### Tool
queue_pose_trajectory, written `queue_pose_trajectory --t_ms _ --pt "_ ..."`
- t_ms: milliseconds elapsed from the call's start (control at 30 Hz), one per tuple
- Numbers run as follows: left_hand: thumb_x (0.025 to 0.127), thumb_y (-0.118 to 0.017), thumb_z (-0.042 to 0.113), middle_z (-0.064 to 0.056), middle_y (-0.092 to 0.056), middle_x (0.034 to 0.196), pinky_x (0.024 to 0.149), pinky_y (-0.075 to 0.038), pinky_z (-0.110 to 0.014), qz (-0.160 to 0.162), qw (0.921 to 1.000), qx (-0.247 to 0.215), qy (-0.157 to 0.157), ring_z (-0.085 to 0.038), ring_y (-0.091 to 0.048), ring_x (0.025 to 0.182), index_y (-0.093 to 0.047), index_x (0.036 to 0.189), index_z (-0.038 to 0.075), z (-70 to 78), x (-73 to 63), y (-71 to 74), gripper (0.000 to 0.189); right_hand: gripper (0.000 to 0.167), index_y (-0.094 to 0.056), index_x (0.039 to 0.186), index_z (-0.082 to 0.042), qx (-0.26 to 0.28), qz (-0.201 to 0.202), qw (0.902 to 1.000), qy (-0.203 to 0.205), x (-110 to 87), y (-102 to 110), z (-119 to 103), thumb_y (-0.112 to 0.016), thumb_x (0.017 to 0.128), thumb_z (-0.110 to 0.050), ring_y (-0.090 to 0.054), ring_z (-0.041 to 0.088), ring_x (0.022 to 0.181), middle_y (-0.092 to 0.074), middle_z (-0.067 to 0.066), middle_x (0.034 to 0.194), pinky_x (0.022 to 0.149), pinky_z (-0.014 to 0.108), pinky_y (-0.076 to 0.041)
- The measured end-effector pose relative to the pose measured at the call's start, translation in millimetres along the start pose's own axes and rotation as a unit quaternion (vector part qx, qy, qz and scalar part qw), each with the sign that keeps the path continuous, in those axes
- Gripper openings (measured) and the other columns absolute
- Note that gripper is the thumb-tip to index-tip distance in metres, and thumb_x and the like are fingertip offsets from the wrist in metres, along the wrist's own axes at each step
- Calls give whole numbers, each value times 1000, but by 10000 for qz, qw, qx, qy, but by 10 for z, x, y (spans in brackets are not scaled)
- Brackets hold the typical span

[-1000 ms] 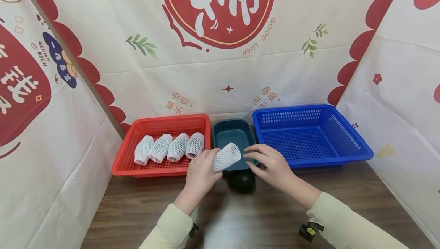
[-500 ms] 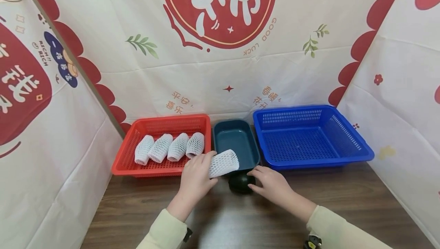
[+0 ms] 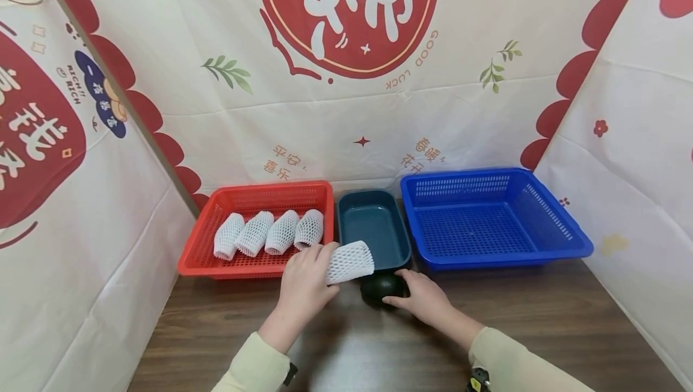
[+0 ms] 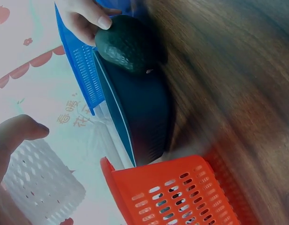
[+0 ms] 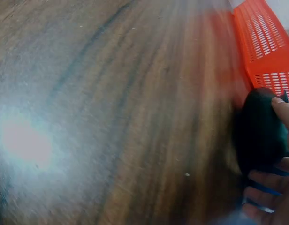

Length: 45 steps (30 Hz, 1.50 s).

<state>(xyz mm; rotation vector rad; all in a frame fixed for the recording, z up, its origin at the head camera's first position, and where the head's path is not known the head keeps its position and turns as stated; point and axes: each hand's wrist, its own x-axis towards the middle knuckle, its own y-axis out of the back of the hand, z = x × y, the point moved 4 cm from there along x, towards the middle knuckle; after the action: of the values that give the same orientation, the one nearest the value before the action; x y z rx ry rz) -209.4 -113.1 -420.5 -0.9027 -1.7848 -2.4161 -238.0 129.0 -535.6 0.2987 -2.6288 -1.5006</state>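
My left hand (image 3: 304, 281) holds a white foam net sleeve (image 3: 353, 261) near the front of the dark teal tray (image 3: 373, 199). The sleeve's mesh end points to the right, beyond the fingers. My right hand (image 3: 426, 299) grips a dark green avocado (image 3: 378, 288) from its right side, in front of the tray. The left wrist view shows the avocado's bumpy skin (image 4: 123, 44), with the right thumb (image 4: 104, 22) against it. From the right wrist view, the thumb lies on one side of the avocado (image 5: 259, 131) and the other fingers on the opposite side.
On the left stands a red basket (image 3: 189, 260) with several more foam net sleeves (image 3: 281, 232) in a row. A blue basket (image 3: 471, 229) stands on the right, beyond the tray. Printed cloth walls (image 3: 352, 109) enclose the wooden table (image 3: 352, 350) at the back and sides.
My right hand has come down from over the tray to the avocado and taken hold of it. My left hand, with the foam net sleeve, has shifted slightly left and toward me.
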Motion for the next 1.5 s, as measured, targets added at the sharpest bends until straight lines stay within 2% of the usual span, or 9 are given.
queue_pose_trajectory --t_ms 167,333,467,700,1000,1133,1267,1367,1500 --pt "58 -93 31 -6 -59 112 84 -50 -42 -85 10000 -21 29 -22 -58 97 -53 126 15 -7 -17 2 80 72 -59 121 -11 592 139 9978 260 -21 -65 -3 -85 68 -50 -62 24 103 -66 8 115 85 44 -50" --pt "60 -92 27 -6 -62 109 84 -50 -42 47 10000 26 -46 -23 -60 96 -54 125 14 -8 -25 9 76 69 -58 116 -13 903 202 9904 1024 -76 -46 -49 -92 62 -38 -61 17 99 -65 2 112 82 39 -51" --pt "62 -88 24 -6 -65 103 83 -50 -41 190 9996 166 -155 -24 -61 92 -56 123 14 -5 -18 4 70 67 -57 118 -13 866 201 9849 1485 -150 72 -79 -91 64 -35 -60 15 100 -63 -1 114 82 37 -52" --pt "64 -86 23 -6 -66 100 80 -49 -40 188 9994 237 -177 -23 -61 88 -56 121 15 1 16 -5 65 69 -55 124 -13 1140 240 9771 1779 -292 371 -134 -89 69 -36 -60 13 104 -59 -4 119 86 36 -52" --pt "66 -85 21 -5 -64 100 71 -52 -38 44 9998 191 -25 -21 -62 84 -59 117 13 9 43 11 58 67 -57 121 -11 1636 1050 9636 1837 -415 787 -195 -92 66 -25 -61 14 101 -62 0 116 82 34 -54" --pt "68 -85 21 -4 -63 98 64 -53 -35 138 9997 151 -95 -18 -62 78 -61 114 14 8 35 36 53 66 -56 125 -12 1896 1132 9618 1618 -438 964 -232 -89 70 -24 -62 14 99 -63 1 115 82 34 -54" --pt "67 -85 22 -3 -64 96 57 -52 -33 262 9993 88 -232 -16 -61 75 -60 114 15 9 22 44 53 65 -55 127 -13 2193 1236 9570 1443 -457 1097 -276 -88 72 -22 -63 11 102 -65 1 114 86 26 -51" --pt "68 -85 21 -3 -67 95 58 -52 -34 273 9991 40 -308 -17 -62 77 -60 113 16 16 16 31 51 65 -54 128 -14 2422 1279 9521 1359 -464 1157 -317 -87 73 -18 -61 7 105 -65 1 115 89 18 -47" --pt "70 -85 19 -3 -68 96 62 -53 -34 225 9986 -74 -471 -18 -60 81 -61 114 16 44 11 15 50 65 -53 129 -15 2704 1156 9474 1260 -459 1176 -384 -86 74 -19 -59 6 109 -64 1 117 92 17 -45"
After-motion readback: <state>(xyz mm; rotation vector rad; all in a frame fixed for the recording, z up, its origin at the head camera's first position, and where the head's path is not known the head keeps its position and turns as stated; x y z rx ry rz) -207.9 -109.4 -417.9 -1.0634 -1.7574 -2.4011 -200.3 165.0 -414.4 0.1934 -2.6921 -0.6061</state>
